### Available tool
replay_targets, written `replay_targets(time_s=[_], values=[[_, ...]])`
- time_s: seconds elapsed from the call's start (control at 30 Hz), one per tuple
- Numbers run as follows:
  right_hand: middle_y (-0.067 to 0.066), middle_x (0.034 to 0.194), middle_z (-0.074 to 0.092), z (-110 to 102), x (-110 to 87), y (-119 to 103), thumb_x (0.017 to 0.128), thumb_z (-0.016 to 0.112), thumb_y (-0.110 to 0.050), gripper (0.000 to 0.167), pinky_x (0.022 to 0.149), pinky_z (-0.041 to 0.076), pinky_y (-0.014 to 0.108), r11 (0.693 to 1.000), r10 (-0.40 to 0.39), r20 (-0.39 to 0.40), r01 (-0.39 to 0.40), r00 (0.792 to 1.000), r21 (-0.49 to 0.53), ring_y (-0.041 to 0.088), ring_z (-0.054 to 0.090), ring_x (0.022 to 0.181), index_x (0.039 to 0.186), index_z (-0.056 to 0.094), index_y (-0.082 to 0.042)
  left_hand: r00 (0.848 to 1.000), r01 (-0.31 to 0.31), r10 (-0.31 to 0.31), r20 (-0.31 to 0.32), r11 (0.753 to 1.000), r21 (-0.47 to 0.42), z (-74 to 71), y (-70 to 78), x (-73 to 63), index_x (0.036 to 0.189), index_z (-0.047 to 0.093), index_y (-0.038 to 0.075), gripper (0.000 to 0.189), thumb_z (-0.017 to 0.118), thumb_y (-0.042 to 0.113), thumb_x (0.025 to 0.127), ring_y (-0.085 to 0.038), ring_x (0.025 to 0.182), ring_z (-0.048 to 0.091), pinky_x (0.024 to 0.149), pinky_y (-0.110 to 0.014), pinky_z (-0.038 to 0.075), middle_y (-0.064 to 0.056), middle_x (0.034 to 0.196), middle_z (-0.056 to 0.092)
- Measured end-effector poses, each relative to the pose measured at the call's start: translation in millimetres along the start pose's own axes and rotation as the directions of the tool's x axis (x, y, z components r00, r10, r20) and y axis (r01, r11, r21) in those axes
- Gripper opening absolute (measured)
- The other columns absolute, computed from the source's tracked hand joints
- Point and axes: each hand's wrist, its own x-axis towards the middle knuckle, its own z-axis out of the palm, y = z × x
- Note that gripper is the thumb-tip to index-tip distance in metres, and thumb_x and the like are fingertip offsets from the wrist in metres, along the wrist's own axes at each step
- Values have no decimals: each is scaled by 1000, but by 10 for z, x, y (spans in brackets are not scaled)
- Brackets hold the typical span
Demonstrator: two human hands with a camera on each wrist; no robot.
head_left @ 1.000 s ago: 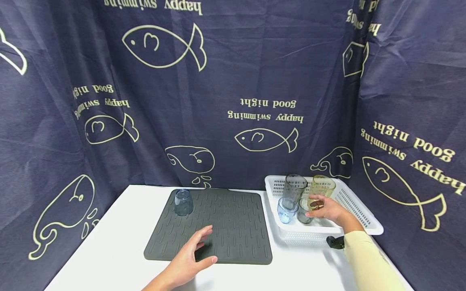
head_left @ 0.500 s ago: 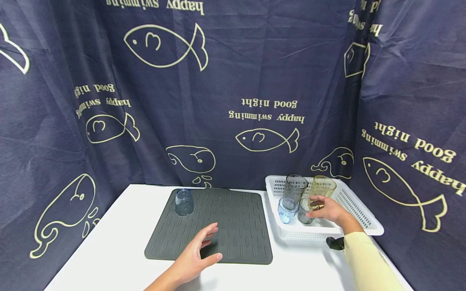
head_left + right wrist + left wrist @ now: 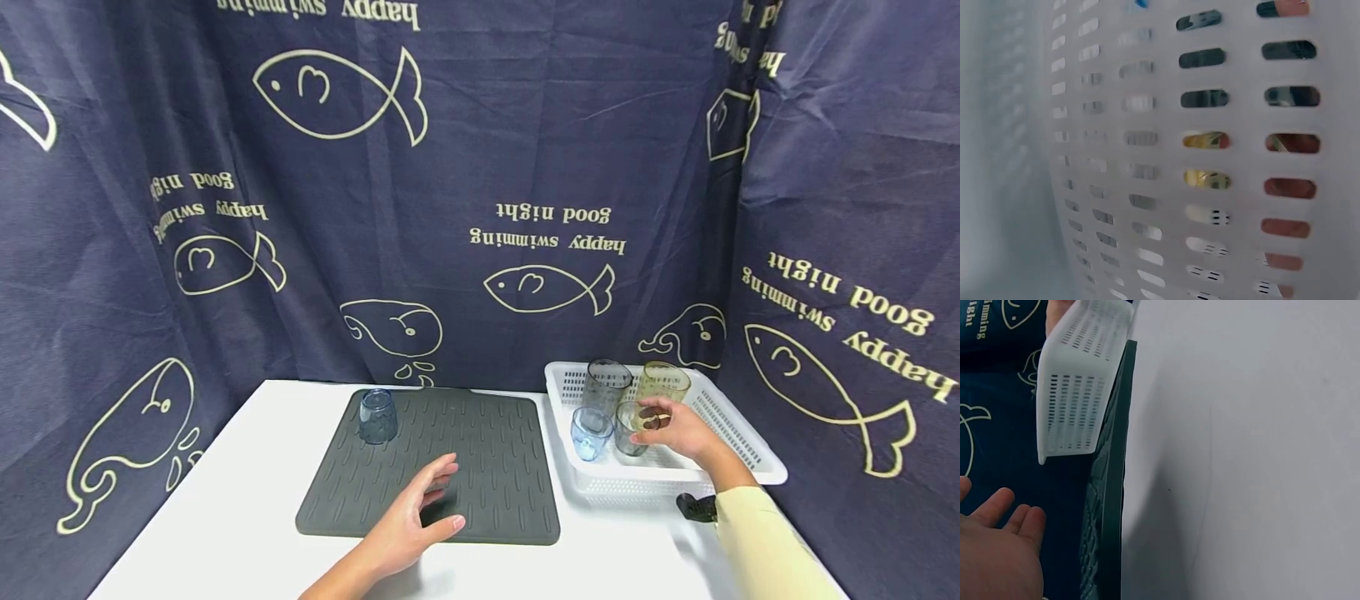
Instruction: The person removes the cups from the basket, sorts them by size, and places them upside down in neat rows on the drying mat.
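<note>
In the head view my right hand (image 3: 681,435) reaches into the white basket (image 3: 622,485) and grips a small grey glass (image 3: 624,437) near its rim, thumb on the near side. Left of it stands a small light blue glass (image 3: 590,440). Behind are a taller grey glass (image 3: 602,387) and a yellow glass (image 3: 663,383). Over the front of the dark ribbed mat (image 3: 487,467), my left hand (image 3: 405,527) is held with fingers loosely bent and nothing in it. A blue glass (image 3: 378,421) stands on the mat's back left, base up.
The mat and basket lie side by side on a white table (image 3: 247,500). A dark blue fish-print curtain (image 3: 450,183) closes off the back and both sides. The basket's slotted wall (image 3: 1244,156) fills the right wrist view, hiding the right hand's work.
The small grey glass has risen slightly in my right hand, still within the basket. My left hand has drifted a little to the right and away from me.
</note>
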Motion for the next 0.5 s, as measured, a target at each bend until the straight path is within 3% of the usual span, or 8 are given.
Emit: replay_targets(time_s=[0.2, 0.5], values=[[33, 130, 59, 9, -44, -88, 82, 86, -17, 80, 81, 56, 26, 999, -15, -18, 15, 1000, -30, 43, 64, 116, 145, 45, 11, 1000, -5, 5, 5, 1000, -25, -6, -4, 9, 159, 29, 26, 76, 72, 25, 96, -25, 145, 41, 121, -34, 39, -6, 160, 39], [31, 134, 59, 28, -183, -202, 84, 86, -19, 78, 81, 56, 23, 999, -24, -68, 21, 997, -45, 39, 64, 115, 143, 45, 11, 1000, -4, 4, 2, 1000, -31, -18, 27, 21, 159, 29, 29, 75, 71, 25, 97, -22, 144, 42, 121, -33, 39, -4, 160, 40]])
